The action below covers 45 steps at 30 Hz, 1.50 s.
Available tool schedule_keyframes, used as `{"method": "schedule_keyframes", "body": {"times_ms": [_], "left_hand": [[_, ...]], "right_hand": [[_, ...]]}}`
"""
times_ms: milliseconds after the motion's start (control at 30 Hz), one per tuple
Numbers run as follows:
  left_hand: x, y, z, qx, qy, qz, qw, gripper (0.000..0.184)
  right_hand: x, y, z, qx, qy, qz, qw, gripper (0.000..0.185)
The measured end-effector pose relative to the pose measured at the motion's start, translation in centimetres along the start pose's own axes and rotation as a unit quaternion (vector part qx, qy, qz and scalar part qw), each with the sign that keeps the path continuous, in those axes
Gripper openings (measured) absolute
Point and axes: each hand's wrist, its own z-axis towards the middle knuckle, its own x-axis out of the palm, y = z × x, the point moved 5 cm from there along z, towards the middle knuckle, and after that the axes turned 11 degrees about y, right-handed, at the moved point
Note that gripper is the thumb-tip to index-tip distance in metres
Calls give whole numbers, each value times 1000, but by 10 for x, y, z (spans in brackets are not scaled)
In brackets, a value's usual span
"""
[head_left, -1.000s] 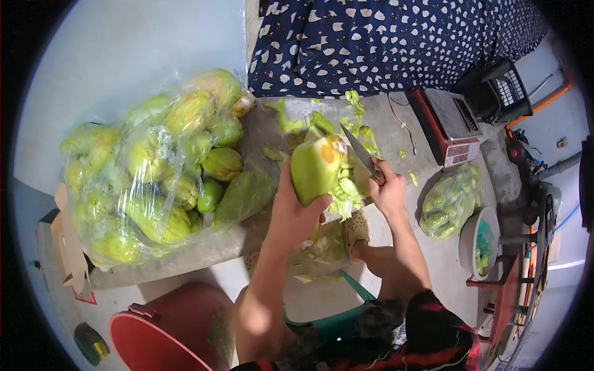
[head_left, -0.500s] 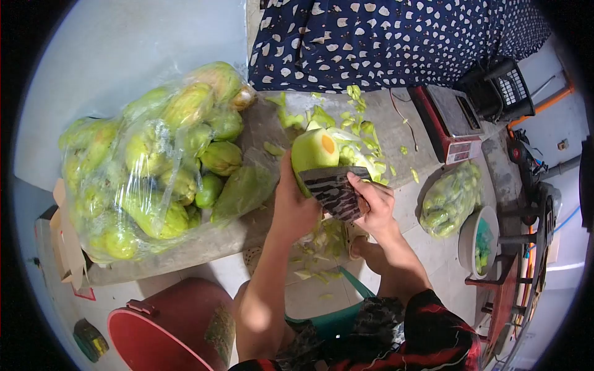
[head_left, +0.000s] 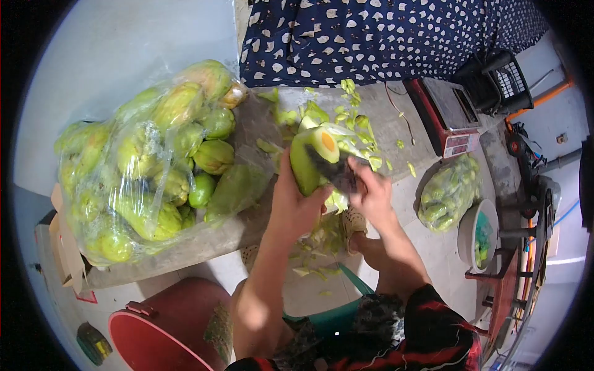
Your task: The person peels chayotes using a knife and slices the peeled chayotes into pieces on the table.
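Observation:
My left hand (head_left: 296,204) is closed around the lower part of a large green fruit (head_left: 302,162) that looks like a green papaya. Its upper end is cut, showing pale flesh with an orange centre. In my right hand (head_left: 372,193) is a broad, dark-bladed knife (head_left: 337,172), smeared by motion, against the fruit's right side. Strips of pale green peel (head_left: 356,127) lie behind the fruit on the concrete ledge (head_left: 402,120). More peelings (head_left: 315,250) are scattered on the floor between my feet.
A clear plastic bag (head_left: 148,161) full of green fruit covers the ledge's left side. A red weighing scale (head_left: 433,117) stands at the right, with another filled bag (head_left: 450,193) and a white basin (head_left: 476,238) below. A red bucket (head_left: 170,328) lies tilted at front left.
The knife has swung from a broad, clearly visible face to a blurred, narrower view lower along the fruit's right side. More of the fruit's front now shows. My left hand keeps its hold.

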Motion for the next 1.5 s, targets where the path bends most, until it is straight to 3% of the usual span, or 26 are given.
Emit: {"method": "schedule_keyframes", "body": {"times_ms": [33, 200, 400, 600, 633, 667, 733, 833, 967, 1167, 1233, 1333, 1400, 1500], "left_hand": [[1, 4, -2, -97, 5, -73, 993, 75], [-6, -4, -1, -98, 6, -70, 993, 76], [-13, -12, -7, -148, 67, -121, 979, 77], [3, 5, -10, -147, 117, -166, 968, 77], [3, 3, -7, -146, 106, -141, 973, 77], [4, 2, -7, -146, 98, -118, 977, 76], [-1, 6, -4, -114, 79, -73, 988, 73], [-6, 0, -1, -74, 76, -105, 989, 73], [-8, -1, -3, -109, 47, -91, 989, 73], [-10, -2, -3, -105, 28, -103, 989, 74], [-10, 0, -2, -112, 23, -106, 988, 74], [-9, 14, 1, -85, 0, -114, 990, 73], [-9, 3, 5, 99, -4, 54, 994, 70], [-5, 3, 4, 36, 10, 40, 998, 70]], "right_hand": [[3, -11, -1, 26, 10, -18, 999, 54], [-1, -8, 1, 32, 18, -39, 999, 49], [-15, 3, 4, -28, 20, -64, 997, 61], [-13, 11, 3, -96, -23, -51, 994, 55], [-10, 5, 5, -79, -43, -37, 995, 49], [-4, -15, 4, 77, 56, -38, 995, 41], [-1, -55, 4, 177, 60, -78, 979, 38], [-17, -63, 3, 189, 18, -33, 981, 38], [-12, -54, 1, 187, 32, -38, 981, 38], [-6, -28, 1, 103, 27, 6, 994, 38], [-9, -3, 4, -61, -52, 41, 996, 40], [-13, 25, 6, -148, -30, 46, 988, 43], [-11, 31, 5, -148, -24, 48, 988, 43], [-11, 31, 5, -152, -20, 47, 987, 43]]}}
